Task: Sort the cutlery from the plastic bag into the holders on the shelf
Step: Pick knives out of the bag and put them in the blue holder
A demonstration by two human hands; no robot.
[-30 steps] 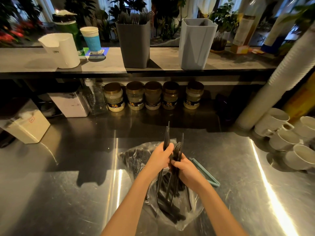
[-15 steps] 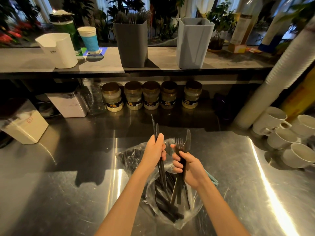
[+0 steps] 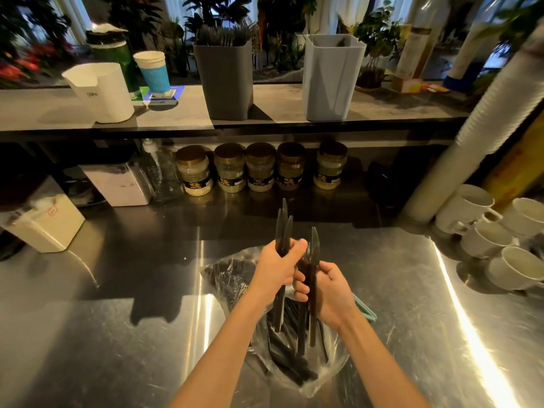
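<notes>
A clear plastic bag (image 3: 232, 278) with black plastic cutlery lies on the steel counter (image 3: 117, 334) in front of me. My left hand (image 3: 275, 270) grips a few black knives (image 3: 283, 228), blades pointing up. Touching it on the right, my right hand (image 3: 329, 293) holds a black knife and fork (image 3: 314, 245) upright over the bag. On the shelf (image 3: 164, 113) stand a dark grey holder (image 3: 226, 81) full of forks and a light grey holder (image 3: 331, 78) with one dark piece visible at its rim.
A white jug (image 3: 101, 91), a blue paper cup (image 3: 154, 73) and a green canister (image 3: 116, 58) stand on the shelf's left. Several jars (image 3: 259, 167) line up under the shelf. White mugs (image 3: 500, 245) and a cup stack (image 3: 482, 122) are at the right; a white box (image 3: 47, 222) at the left.
Both hands have come together above the bag, the left one taking more knives. The bundles have risen slightly.
</notes>
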